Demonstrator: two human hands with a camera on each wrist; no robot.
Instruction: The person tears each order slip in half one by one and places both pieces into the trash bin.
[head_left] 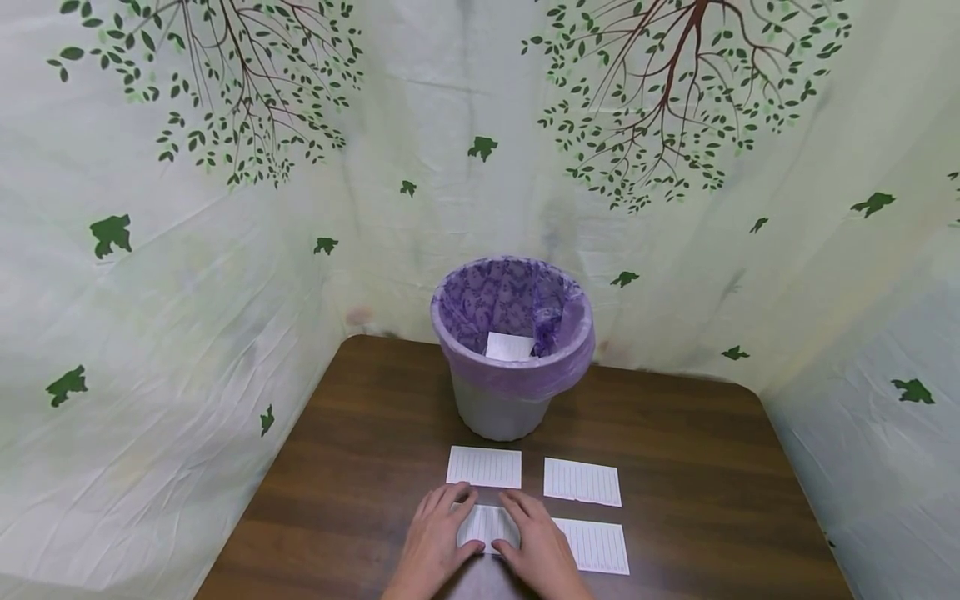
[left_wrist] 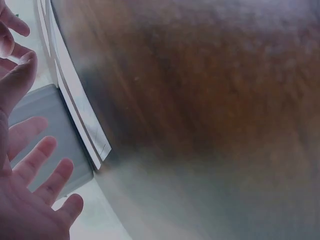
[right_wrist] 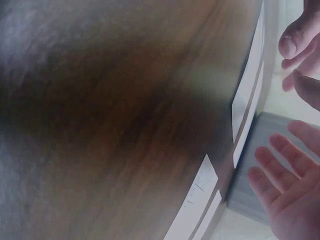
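Note:
Both hands are held over a ruled white card [head_left: 487, 527] at the near middle of the wooden table. My left hand [head_left: 437, 533] is at the card's left side and my right hand [head_left: 536, 542] at its right, thumbs toward each other. Fingers are loosely spread with nothing between them; the wrist views show the left hand [left_wrist: 30, 200] and right hand [right_wrist: 295, 200] raised above the tabletop. Part of the card is hidden under the fingers. Another card [head_left: 600, 547] lies just right of the right hand, its left edge partly covered.
Two more ruled cards, one left [head_left: 484, 467] and one right [head_left: 582, 482], lie farther back. Behind them stands a grey bin [head_left: 498, 412] with a purple liner [head_left: 517, 379] and a white card [head_left: 510, 347] inside. Leaf-patterned curtains [head_left: 405, 275] surround the table [head_left: 345, 467].

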